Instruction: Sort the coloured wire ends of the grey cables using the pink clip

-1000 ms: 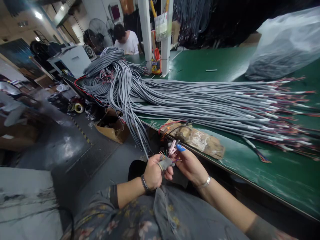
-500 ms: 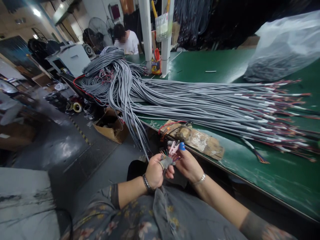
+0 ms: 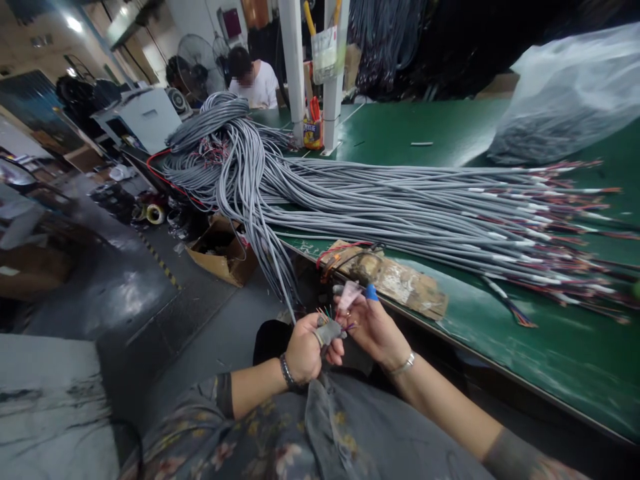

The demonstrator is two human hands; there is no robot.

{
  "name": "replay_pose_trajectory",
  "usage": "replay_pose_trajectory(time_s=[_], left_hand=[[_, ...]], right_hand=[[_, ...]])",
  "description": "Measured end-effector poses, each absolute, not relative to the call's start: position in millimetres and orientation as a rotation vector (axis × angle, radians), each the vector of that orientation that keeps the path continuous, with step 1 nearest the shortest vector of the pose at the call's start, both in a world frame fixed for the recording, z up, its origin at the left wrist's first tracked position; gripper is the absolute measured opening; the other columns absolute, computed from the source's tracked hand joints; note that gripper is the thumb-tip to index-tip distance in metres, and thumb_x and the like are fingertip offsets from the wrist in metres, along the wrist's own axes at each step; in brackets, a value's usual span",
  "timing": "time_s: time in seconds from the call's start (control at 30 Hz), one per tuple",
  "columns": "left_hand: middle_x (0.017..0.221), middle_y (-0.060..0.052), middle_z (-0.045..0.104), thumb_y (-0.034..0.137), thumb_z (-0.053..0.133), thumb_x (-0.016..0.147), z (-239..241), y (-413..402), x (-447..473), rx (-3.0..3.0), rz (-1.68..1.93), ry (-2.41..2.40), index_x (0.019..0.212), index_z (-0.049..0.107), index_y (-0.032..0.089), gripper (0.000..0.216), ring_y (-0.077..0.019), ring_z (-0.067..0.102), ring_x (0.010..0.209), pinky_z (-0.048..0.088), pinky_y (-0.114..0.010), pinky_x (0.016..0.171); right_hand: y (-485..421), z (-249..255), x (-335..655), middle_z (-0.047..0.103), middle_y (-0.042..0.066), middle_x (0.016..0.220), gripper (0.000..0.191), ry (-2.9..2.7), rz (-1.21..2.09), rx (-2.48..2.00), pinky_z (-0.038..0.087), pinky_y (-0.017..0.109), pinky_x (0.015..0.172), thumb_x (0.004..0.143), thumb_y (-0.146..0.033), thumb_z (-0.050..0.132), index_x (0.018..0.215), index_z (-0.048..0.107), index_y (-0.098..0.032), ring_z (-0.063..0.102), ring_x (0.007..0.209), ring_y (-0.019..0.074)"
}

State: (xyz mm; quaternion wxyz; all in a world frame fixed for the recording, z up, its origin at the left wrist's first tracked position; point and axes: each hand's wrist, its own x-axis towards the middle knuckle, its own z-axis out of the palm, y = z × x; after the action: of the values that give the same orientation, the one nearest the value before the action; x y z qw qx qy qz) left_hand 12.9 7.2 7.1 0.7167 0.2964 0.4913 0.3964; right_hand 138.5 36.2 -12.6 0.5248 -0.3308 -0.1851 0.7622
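My left hand (image 3: pixel 306 350) is closed around the end of a grey multi-core cable (image 3: pixel 288 305), its thumb wrapped in a grey covering. Thin coloured wires (image 3: pixel 327 312) fan out beyond that thumb. Close by on the right is my right hand (image 3: pixel 379 333), palm turned up, with a blue cover on the thumb and pale pink wrapping on a finger. Its thumb stands apart from the fingers, and I see nothing gripped between them. The right fingertips are beside the wire ends; whether they touch a wire cannot be made out.
Many grey cables (image 3: pixel 380 193) lie along the green table (image 3: pixel 545 373), stripped ends to the right. A worn wooden block (image 3: pixel 405 287) sits at the near edge. An open cardboard box (image 3: pixel 225 257) stands below left. A plastic bag (image 3: pixel 570 100) and a co-worker (image 3: pixel 260 83) are farther back.
My right thumb has moved up and slightly right, opening away from the wires. My left hand has shifted slightly left with the cable end.
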Motion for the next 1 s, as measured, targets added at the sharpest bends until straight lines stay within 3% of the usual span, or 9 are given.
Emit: replay_pose_trajectory(time_s=[0.13,0.4,0.63,0.9,1.0], left_hand=[[0.043,0.002,0.054,0.054,0.074,0.051,7.8,6.4,12.0,0.642,0.924,1.091,0.062,0.047,0.018,0.046,-0.0075,0.044,0.03,0.025,-0.018,0.032],[0.042,0.002,0.053,0.052,0.075,0.051,7.0,11.9,13.3,0.601,0.936,1.054,0.062,0.051,0.016,0.044,-0.0071,0.042,0.03,0.026,-0.019,0.033],[0.041,0.004,0.051,0.048,0.076,0.053,1.7,15.7,12.7,0.538,0.901,0.964,0.065,0.05,0.017,0.042,-0.007,0.04,0.029,0.02,-0.019,0.034],[0.042,0.004,0.053,0.042,0.078,0.049,-1.6,18.0,12.1,0.422,0.89,0.94,0.065,0.049,0.017,0.041,-0.0073,0.04,0.03,0.02,-0.019,0.033],[0.042,0.004,0.052,0.04,0.077,0.05,-2.8,17.8,12.0,0.408,0.891,0.92,0.063,0.049,0.017,0.038,-0.0067,0.04,0.03,0.019,-0.019,0.034]], right_hand=[[33.9,-9.4,138.2,0.059,-0.001,0.063,0.031,-0.476,1.775,-0.808,0.042,0.025,0.052,0.066,-0.051,0.075,0.073,0.068,-0.021,0.048,0.055,0.0121],[34.9,-9.0,139.8,0.06,-0.001,0.064,0.033,-0.494,1.692,-0.876,0.044,0.024,0.055,0.063,-0.05,0.078,0.076,0.071,-0.021,0.05,0.058,0.012],[39.5,-17.4,137.8,0.062,-0.001,0.065,0.045,-0.569,1.634,-0.88,0.044,0.025,0.055,0.062,-0.066,0.07,0.076,0.072,-0.023,0.049,0.057,0.0128],[45.4,-24.1,135.2,0.063,-0.001,0.06,0.05,-0.453,1.79,-0.777,0.044,0.022,0.047,0.047,-0.065,0.078,0.069,0.071,-0.021,0.047,0.048,0.0095],[46.8,-27.7,134.5,0.064,-0.002,0.059,0.048,-0.411,1.787,-0.739,0.047,0.022,0.049,0.049,-0.062,0.079,0.071,0.072,-0.02,0.051,0.051,0.0101]])
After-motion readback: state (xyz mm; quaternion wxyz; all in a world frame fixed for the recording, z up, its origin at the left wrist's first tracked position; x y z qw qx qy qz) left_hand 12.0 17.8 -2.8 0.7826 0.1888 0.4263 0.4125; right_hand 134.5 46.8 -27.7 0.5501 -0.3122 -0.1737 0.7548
